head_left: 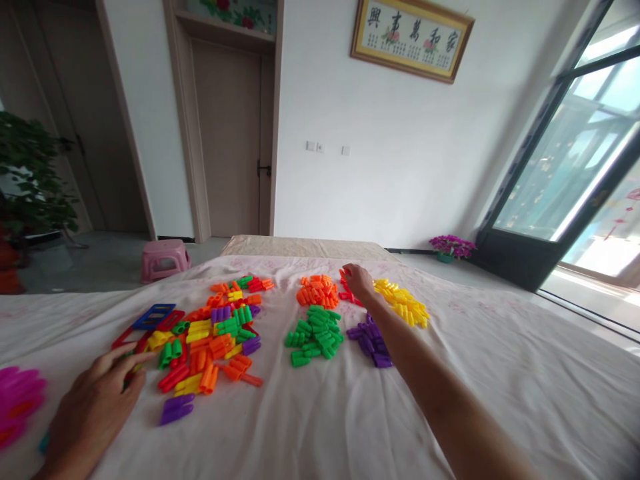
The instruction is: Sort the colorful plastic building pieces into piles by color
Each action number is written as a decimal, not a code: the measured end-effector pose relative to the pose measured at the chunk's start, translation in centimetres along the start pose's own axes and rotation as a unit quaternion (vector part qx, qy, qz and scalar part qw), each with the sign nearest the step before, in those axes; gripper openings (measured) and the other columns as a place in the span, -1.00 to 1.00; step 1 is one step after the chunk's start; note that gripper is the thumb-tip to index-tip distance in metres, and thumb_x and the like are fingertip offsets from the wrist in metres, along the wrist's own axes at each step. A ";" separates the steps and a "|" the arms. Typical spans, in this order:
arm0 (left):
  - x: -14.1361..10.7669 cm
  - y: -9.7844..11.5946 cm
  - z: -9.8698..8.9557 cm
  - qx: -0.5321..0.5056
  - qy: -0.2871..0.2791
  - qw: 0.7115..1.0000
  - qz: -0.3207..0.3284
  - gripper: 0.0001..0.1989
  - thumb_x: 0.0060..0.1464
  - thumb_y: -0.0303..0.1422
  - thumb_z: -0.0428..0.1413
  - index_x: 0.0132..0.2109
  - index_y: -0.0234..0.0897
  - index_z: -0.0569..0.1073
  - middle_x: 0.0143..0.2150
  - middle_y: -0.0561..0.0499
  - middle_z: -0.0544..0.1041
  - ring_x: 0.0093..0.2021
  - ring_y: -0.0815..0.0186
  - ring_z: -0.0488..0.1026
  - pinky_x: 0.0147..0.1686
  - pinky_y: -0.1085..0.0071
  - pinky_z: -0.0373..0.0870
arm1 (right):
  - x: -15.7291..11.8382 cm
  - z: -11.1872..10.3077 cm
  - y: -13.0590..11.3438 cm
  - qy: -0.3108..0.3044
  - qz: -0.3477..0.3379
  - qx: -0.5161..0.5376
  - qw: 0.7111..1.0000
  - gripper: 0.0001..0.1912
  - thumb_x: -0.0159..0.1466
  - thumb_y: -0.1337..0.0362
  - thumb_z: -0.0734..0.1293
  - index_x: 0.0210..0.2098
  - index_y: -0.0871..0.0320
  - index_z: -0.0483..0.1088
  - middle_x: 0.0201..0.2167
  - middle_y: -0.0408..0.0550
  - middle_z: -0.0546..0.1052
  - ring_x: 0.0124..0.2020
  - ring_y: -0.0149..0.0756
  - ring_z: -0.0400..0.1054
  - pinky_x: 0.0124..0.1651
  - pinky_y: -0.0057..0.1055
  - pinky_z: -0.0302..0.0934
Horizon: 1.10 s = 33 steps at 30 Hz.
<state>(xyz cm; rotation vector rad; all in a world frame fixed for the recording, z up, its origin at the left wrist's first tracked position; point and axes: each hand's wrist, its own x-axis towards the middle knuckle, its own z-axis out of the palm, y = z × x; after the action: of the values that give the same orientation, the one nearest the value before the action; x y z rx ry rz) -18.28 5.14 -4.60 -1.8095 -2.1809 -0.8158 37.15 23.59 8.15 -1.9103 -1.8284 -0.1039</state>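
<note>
My left hand [103,393] lies at the left edge of a mixed heap of plastic pieces [200,353], its fingers apart; whether they touch a piece is unclear. Reaching far forward, my right hand [359,280] is over the small red pile [345,293], fingers bent, and what it may hold is too small to tell. Around it lie an orange pile [318,292], a yellow pile [404,303], a green pile [316,335] and a purple pile [369,341], partly behind my right forearm.
Blue [155,317] and red flat frames lie behind the heap's left side. A pink object [19,400] is at the far left on the white cloth [260,427]. Beyond the table stand a pink stool [164,259] and a potted plant [452,247].
</note>
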 end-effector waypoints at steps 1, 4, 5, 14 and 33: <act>-0.1 0.2 -0.2 0.014 0.007 1.000 0.013 -0.63 0.19 -0.19 -0.04 0.01 -0.04 0.59 0.23 -0.03 0.44 0.13 0.14 0.46 0.20 0.28 0.33 | 0.2 0.2 -0.9 0.006 -0.010 0.014 1.000 -0.63 0.36 0.31 0.26 0.12 0.10 0.50 0.03 0.05 0.59 0.04 -0.20 0.46 0.04 -0.42 0.24; -0.3 0.9 -0.6 0.044 0.015 0.998 0.036 -0.61 0.25 -0.24 -0.08 0.02 -0.10 0.59 0.22 -0.08 0.43 0.10 0.16 0.47 0.16 0.26 0.35 | -0.2 1.0 -3.0 0.021 -0.030 0.049 0.998 -0.56 0.31 0.40 0.25 0.15 0.15 0.48 0.05 0.04 0.58 0.04 -0.24 0.46 0.09 -0.41 0.26; -0.3 1.2 -0.8 0.047 0.017 0.998 0.037 -0.61 0.26 -0.26 -0.09 0.02 -0.12 0.60 0.21 -0.09 0.43 0.09 0.16 0.47 0.15 0.25 0.36 | -0.6 1.2 -3.6 0.024 -0.036 0.057 0.997 -0.56 0.30 0.41 0.24 0.14 0.14 0.49 0.05 0.03 0.58 0.04 -0.25 0.46 0.10 -0.41 0.27; -0.3 2.8 -2.3 0.042 0.015 0.998 0.038 -0.61 0.26 -0.33 -0.07 -0.01 -0.18 0.63 0.19 -0.12 0.46 0.07 0.14 0.48 0.09 0.23 0.37 | -10.2 3.6 -11.5 0.022 -0.141 0.308 0.941 -0.70 0.25 0.43 0.25 -0.14 0.14 0.58 -0.15 -0.04 0.65 -0.10 -0.22 0.53 0.00 -0.29 0.39; -0.6 3.7 -2.9 0.062 0.027 0.997 0.024 -0.65 0.21 -0.36 -0.02 -0.05 -0.10 0.64 0.19 -0.06 0.46 0.02 0.17 0.48 0.05 0.24 0.38 | -23.1 4.5 -19.7 -0.118 -0.328 0.062 0.935 -0.72 0.40 0.11 0.33 0.06 0.02 0.44 -0.06 -0.02 0.58 -0.05 -0.11 0.38 0.01 -0.22 0.23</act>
<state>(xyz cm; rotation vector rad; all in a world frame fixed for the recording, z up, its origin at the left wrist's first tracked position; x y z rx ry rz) -15.21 3.52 -1.43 -1.7528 -2.0956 -0.6946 14.76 3.74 1.17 -1.1978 -2.5049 0.0239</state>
